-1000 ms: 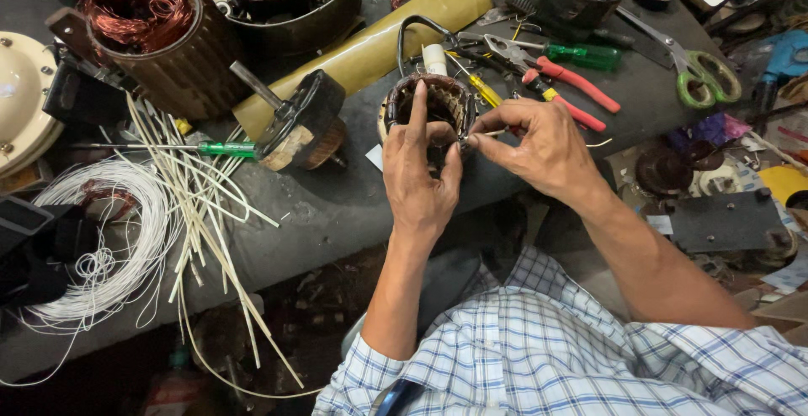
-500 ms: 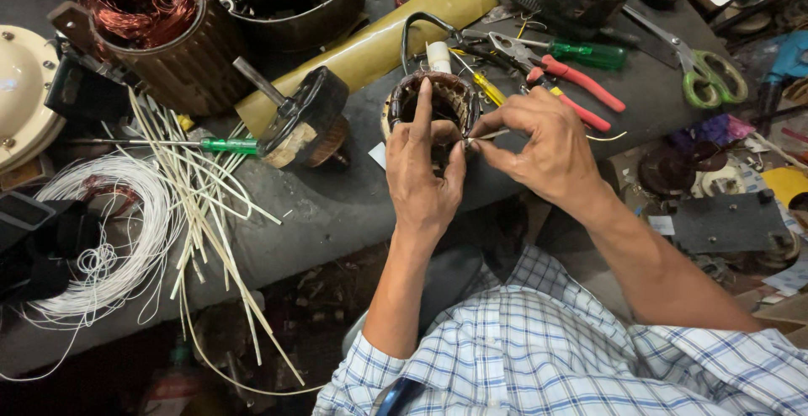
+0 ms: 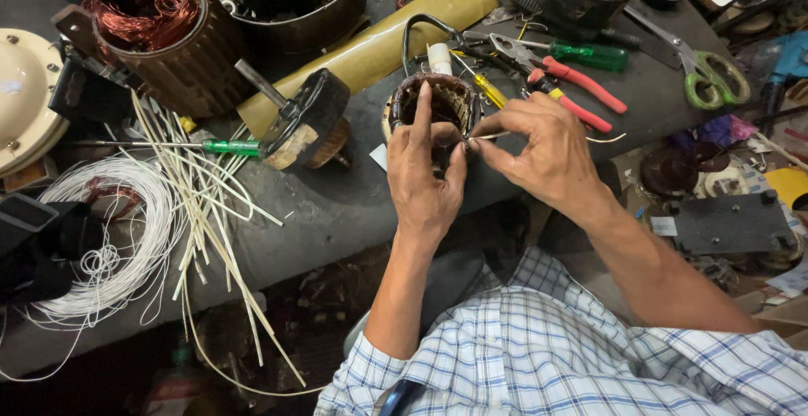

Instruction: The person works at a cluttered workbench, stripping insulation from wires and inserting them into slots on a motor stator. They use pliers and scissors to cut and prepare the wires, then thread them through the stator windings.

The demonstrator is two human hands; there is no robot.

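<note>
A small round motor stator [image 3: 438,100] with copper windings stands on the dark workbench [image 3: 337,205] at the centre. My left hand [image 3: 425,172] grips its near side, index finger stretched up across the opening. My right hand [image 3: 539,151] pinches a thin pale strip [image 3: 492,136] at the stator's right rim; the strip's far end pokes out past the knuckles. Both wrists come from a blue checked shirt at the bottom.
A larger stator with copper wire [image 3: 160,37] stands at the back left, a rotor on a shaft [image 3: 299,125] beside a green-handled screwdriver [image 3: 223,146]. White wire coil [image 3: 109,231] and pale strips [image 3: 210,205] lie left. Red pliers [image 3: 572,88], green scissors [image 3: 711,79], a yellow roll [image 3: 379,41] lie behind.
The hands stay on the small stator. My left index finger has straightened up across the opening, and my right hand has shifted slightly at the rim.
</note>
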